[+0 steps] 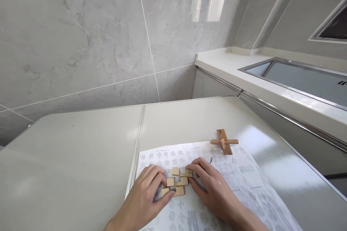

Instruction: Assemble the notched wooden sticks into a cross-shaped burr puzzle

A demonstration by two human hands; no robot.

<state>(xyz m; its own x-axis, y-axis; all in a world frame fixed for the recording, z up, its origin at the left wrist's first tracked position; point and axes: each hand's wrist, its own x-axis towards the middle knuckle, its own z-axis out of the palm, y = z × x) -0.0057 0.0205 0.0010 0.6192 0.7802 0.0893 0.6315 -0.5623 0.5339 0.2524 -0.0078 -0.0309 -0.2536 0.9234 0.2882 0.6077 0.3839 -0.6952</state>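
Observation:
Several small light wooden puzzle pieces [184, 181] with notches lie in a staggered cluster on a printed paper sheet [187, 204]. My left hand [146, 191] curls around the cluster's left side, its thumb on the lower pieces and its index finger against a left one. On the opposite side, my right hand [208, 182] pinches the upper right piece [189, 173] between thumb and fingers. My fingertips partly cover the edges of the pieces. Beyond my right hand stands an assembled cross-shaped wooden puzzle [222, 142], with a dark mark on one arm.
The sheet, covered in small printed diagrams, lies on a white table [89, 151] with a seam [139, 130] left of the paper. Grey tiled wall [94, 43] rises behind. To the right runs a white counter [222, 63] with a glass-topped, metal-framed panel [298, 75].

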